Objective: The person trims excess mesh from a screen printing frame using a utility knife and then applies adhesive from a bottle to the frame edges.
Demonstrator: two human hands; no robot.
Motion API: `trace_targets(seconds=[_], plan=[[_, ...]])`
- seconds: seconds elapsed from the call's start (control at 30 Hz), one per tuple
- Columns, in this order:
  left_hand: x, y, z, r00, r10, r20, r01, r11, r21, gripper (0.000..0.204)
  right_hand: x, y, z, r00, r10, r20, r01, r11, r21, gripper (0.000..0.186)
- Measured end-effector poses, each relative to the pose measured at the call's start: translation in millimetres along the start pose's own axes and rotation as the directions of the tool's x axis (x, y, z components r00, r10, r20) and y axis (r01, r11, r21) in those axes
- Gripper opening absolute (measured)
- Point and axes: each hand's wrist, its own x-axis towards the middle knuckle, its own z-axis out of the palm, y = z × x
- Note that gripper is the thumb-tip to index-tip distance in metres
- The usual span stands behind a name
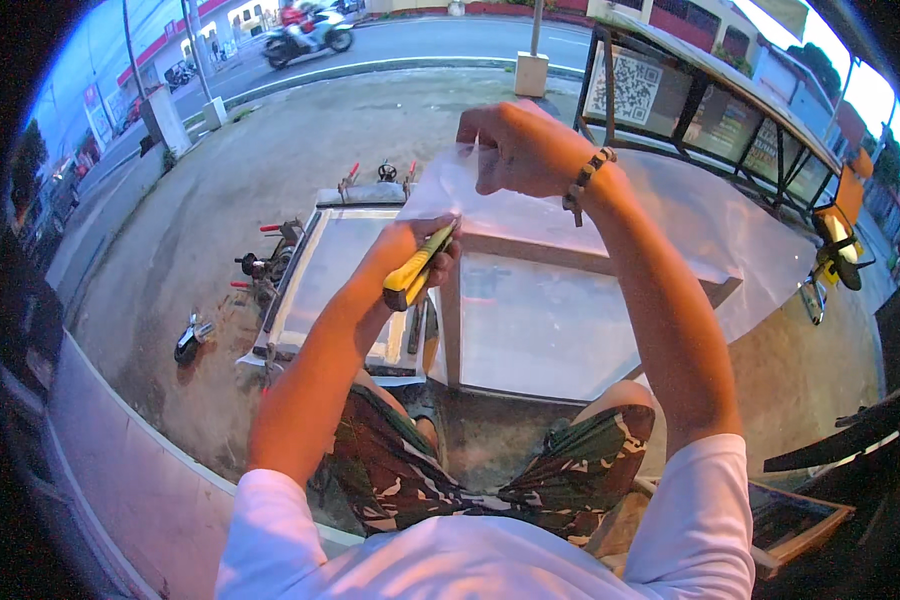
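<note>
Left hand (420, 255) clenched around yellow utility knife (417, 268), blade end at clear plastic sheet (670, 215). Right hand (520, 148) raised, wrist bent, pinching sheet's upper edge above glass-topped wooden frame (530, 320).

Open concrete ground (270, 160) lies to the left and beyond the work, giving free passage. Directly ahead, the framed glass panel (540, 330) and the clear plastic sheet (700, 220) draped over it block the centre. A second framed panel (340, 270) and red-handled clamps (260, 262) obstruct the left side. A low wall (120, 450) bounds the near left.
</note>
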Motion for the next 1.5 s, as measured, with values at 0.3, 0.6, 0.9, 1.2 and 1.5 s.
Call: trace_targets(seconds=[0.3, 0.6, 0.9, 1.2, 1.5], plan=[[6, -7, -6, 0.999, 0.004, -0.041, -0.005, 1.000, -0.002, 0.028, 1, 7, 5, 1.000, 0.006, -0.003, -0.005, 0.999, 0.051, 0.041], [9, 11, -5, 0.979, -0.205, -0.002, 0.205, 0.979, -0.024, 0.027, 2, 0, 6, 0.999, -0.044, 0.002, 0.044, 0.996, 0.075, 0.040], [6, 58, -1, 0.985, -0.170, 0.029, 0.171, 0.984, -0.045, 0.030, -2, 8, 10, 0.998, 0.001, -0.056, 0.004, 0.997, 0.080, 0.039], [16, 40, -2, 0.985, -0.158, 0.068, 0.159, 0.987, -0.003, 0.021, -2, 8, 4, 0.999, -0.005, -0.039, 0.009, 0.995, 0.102, 0.035], [-13, 40, 30, 0.995, -0.104, -0.010, 0.104, 0.987, 0.118, 0.021, -16, 5, -15, 0.999, -0.010, -0.047, 0.012, 0.999, 0.052, 0.032]])
